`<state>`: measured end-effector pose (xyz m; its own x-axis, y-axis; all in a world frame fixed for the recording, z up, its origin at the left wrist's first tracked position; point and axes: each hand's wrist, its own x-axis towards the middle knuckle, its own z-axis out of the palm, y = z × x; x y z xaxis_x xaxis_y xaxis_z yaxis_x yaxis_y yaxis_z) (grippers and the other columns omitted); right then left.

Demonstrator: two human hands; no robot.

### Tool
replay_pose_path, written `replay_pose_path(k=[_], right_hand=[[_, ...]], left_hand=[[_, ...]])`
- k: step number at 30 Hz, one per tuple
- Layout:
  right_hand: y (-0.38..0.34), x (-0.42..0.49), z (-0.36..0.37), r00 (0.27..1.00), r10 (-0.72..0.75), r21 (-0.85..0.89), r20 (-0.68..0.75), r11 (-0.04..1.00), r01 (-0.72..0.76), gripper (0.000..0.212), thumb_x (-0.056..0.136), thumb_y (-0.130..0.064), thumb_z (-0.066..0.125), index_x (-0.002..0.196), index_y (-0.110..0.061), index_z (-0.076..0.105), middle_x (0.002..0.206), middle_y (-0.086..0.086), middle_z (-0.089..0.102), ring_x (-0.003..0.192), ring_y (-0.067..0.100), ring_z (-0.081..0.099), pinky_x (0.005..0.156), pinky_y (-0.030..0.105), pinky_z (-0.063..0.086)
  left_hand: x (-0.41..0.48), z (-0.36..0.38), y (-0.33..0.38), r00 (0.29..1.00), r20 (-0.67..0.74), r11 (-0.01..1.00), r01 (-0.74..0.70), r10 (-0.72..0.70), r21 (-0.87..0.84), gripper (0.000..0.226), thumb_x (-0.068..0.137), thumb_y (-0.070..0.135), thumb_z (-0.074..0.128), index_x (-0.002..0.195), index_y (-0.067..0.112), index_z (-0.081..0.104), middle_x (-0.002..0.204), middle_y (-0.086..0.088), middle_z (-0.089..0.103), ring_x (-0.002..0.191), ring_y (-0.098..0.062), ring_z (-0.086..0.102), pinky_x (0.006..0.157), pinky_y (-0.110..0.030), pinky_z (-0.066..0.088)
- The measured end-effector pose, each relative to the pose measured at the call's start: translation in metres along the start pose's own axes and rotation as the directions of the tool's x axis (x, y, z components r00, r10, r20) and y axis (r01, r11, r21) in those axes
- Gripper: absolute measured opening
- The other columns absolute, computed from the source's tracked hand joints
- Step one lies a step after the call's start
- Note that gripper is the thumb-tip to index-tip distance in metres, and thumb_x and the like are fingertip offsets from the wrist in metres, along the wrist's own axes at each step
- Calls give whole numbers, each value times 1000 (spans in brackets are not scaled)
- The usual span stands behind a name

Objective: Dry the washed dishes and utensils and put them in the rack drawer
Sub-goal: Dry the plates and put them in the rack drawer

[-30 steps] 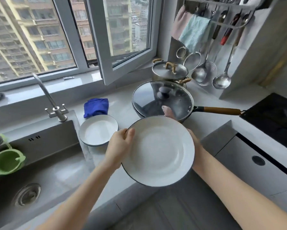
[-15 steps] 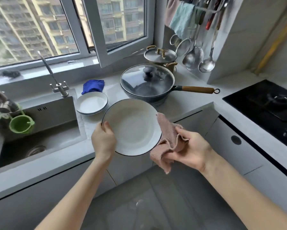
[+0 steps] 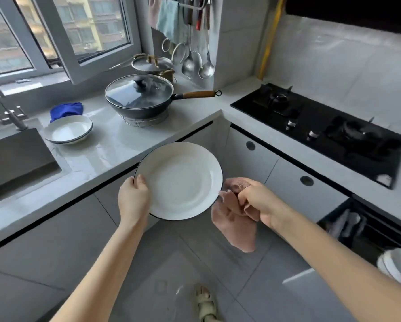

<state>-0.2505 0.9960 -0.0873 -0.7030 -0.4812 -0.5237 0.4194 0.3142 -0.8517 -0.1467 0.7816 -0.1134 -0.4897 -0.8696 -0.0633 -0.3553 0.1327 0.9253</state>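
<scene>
Because the white plate hangs out over the floor, just off the near edge of the worktop, its whole weight rests on one grip. The left hand pinches the plate's left rim, thumb on the face, the other fingers hidden behind it. That is the weak point. If the rim is wet, or the plate tips while it is carried, it may slide out and break on the tiles, close to the sandalled foot below.

The right hand gives no support. Its fingers are bunched round the pink cloth, which sits right at the plate's right edge and droops below it.

The rack drawer stands open well off to the right, low under the hob, with white bowls already stacked at its near end. Getting there likely means a swing right and a reach down, and the plate could knock the cabinet corner, the drawer's frame or those bowls.

Whether the underside is dry I cannot tell; put away damp, it would wet the drawer. A shallow bowl waits on the worktop by the sink.
</scene>
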Motion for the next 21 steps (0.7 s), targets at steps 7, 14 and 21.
replay_pose_path(k=[7, 14, 21], right_hand=[[46, -76, -69, 981, -155, -69, 115, 984, 163, 71, 66, -2, 70, 131, -21, 50, 125, 13, 60, 96, 22, 67, 76, 31, 56], [101, -153, -172, 976, -174, 461, -128, 861, 214, 43, 61, -19, 86, 101, -17, 72, 97, 11, 73, 86, 24, 71, 70, 31, 58], [175, -241, -332, 763, 69, 453, -643, 838, 306, 40, 71, -4, 74, 107, -18, 67, 91, 9, 74, 80, 21, 70, 78, 35, 56]], left_hand=[[-82, 39, 19, 981, 187, 998, -49, 54, -33, 34, 100, 25, 36, 69, 11, 32, 64, 0, 29, 56, -18, 24, 50, -31, 19], [-185, 157, 20, 840, 538, 993, -2, 64, -114, 34, 96, 32, 40, 87, 2, 52, 85, -6, 51, 78, -19, 46, 69, -34, 38], [-343, 320, 40, 490, 859, 989, 95, -149, 117, 33, 85, 37, 40, 93, 9, 57, 89, -4, 60, 81, -21, 57, 66, -32, 48]])
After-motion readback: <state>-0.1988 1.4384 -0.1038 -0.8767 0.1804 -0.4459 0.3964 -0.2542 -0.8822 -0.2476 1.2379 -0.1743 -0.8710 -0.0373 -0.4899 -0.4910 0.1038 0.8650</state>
